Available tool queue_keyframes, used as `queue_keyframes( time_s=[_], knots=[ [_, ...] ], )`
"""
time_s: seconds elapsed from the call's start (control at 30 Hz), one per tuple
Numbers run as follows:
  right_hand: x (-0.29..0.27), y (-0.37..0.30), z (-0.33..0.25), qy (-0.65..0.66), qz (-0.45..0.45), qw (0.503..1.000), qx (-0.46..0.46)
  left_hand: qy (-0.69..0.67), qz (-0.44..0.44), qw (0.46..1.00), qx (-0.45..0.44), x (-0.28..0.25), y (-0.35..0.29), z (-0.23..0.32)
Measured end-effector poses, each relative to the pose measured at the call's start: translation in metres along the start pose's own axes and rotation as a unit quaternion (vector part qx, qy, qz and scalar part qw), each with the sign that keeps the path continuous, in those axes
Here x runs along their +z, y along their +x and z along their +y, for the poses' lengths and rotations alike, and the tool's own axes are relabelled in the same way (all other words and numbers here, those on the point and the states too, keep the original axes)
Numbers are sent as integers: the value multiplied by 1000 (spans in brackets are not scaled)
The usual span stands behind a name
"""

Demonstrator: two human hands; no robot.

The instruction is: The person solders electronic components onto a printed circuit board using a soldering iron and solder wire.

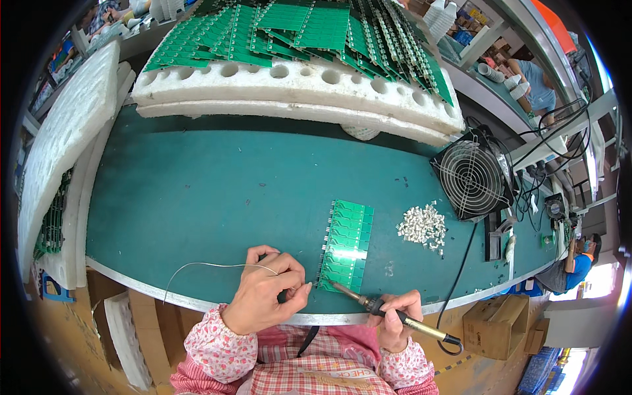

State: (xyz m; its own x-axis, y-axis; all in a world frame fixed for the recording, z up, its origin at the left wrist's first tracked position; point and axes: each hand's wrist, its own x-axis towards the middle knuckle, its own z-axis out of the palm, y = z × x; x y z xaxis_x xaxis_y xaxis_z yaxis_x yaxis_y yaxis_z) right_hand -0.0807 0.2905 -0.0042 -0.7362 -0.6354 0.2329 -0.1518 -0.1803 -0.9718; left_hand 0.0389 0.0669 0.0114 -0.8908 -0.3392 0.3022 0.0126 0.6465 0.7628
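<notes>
On the green worktop (197, 191) a green circuit board panel (345, 245) lies flat near the front edge, between the two hands. The right hand (397, 320) has its fingers closed around the handle of a soldering iron (382, 308), whose tip touches the lower left corner of the panel; its black cord (461, 263) runs off to the right. The left hand (266, 293) pinches a thin solder wire (210, 266) between closed fingers; the wire arcs away to the left over the worktop edge, and its free end near the panel is too fine to make out, so it may or may not reach the iron tip. Just right of the panel sits a loose heap of small white connectors (423, 227), apart from it. Behind that stands a small black fan (472, 176) with a wire grille. Along the back, white foam trays (296, 89) with round holes carry stacked green boards (303, 29); more foam slabs (69, 141) stand at the left edge. A cardboard box (498, 326) sits below at the right.
</notes>
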Motion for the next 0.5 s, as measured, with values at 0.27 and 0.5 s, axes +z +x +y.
queue_keyframes(
  time_s=[0.27,0.5],
  knots=[
    [-1,0,-1,3,-15,1000,7,-15,-27,1000,5,-2,-1,-1],
    [0,2,-3,-20,-19,1000,14,-3,-39,999,6,-1,-1,0]
  ],
)
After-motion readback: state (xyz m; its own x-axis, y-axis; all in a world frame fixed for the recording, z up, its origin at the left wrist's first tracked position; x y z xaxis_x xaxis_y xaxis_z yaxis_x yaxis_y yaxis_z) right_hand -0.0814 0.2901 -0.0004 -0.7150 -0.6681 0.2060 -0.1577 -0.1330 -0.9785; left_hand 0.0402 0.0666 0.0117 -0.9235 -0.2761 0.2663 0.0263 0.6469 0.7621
